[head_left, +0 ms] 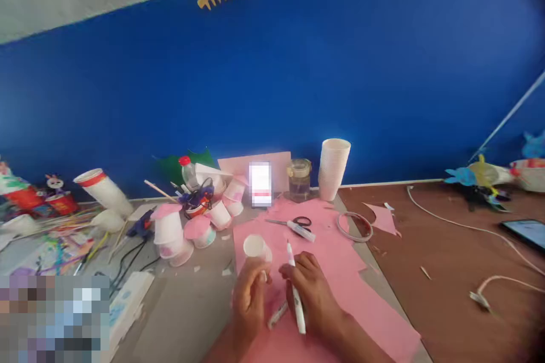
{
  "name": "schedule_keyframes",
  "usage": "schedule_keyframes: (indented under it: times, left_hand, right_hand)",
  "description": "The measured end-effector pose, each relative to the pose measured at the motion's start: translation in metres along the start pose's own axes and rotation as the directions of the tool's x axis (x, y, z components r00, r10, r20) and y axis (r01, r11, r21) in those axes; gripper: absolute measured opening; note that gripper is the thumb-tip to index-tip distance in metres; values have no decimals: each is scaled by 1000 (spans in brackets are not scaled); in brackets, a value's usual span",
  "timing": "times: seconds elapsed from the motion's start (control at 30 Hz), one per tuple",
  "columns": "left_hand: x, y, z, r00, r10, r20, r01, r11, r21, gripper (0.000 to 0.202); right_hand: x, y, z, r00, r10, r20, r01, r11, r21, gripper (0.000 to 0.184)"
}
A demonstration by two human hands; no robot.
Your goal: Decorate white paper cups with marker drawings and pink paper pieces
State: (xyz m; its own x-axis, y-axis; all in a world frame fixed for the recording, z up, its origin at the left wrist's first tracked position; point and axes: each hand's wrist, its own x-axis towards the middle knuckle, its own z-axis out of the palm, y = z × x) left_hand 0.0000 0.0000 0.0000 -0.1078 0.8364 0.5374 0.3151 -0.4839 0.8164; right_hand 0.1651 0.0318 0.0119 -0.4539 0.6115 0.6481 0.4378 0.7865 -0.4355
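Blue wall backs a cluttered surface (187,317) strewn with craft bits; the work in hand looks like marking a small cup, with the pen brought close but its tip not yet on the cup, so the next move calls for steadying the cup and bringing the tip down gently. Well left of the fingers, decorated cups (170,235) stand upturned with pink caps, so what is inside them cannot be told. The left hand (249,300) has its fingers curled around the small white cup (255,247), which rests on the pink paper sheet (340,272) with its round end toward the camera; whether it holds anything is unclear. Just right of it, the right hand (313,292) pinches a white marker (294,283), tip up. Beyond the fingers lie scissors (293,222); a glass jar (299,180) holds clear liquid; a stack of white cups (333,169) stands further right, nested.
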Motion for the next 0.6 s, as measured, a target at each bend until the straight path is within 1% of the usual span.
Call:
schedule_keyframes:
  times: [0.17, 0.27, 0.4, 0.47, 0.6]
  left_hand:
    - [4, 5, 5, 992, -115, 42, 118, 990, -80, 14]
    - [5, 6, 6, 980, -186, 65, 194, 971, -141, 14]
    - [5, 7, 6, 964, -259, 68, 266, 950, -161, 11]
    - [5, 9, 7, 955, -292, 53, 297, 939, -172, 12]
    - [8, 10, 6, 936, -350, -39, 335, 919, -209, 21]
  right_hand:
    - [1, 4, 3, 993, 55, 104, -54, 999, -9, 27]
    - [2, 8, -1, 989, 73, 125, -72, 997, -13, 33]
    - [4, 11, -8, 983, 77, 168, -79, 997, 8, 38]
    - [4, 12, -9, 976, 79, 204, -86, 996, 24, 40]
    - [5, 11, -11, 956, 62, 287, -80, 996, 51, 43]
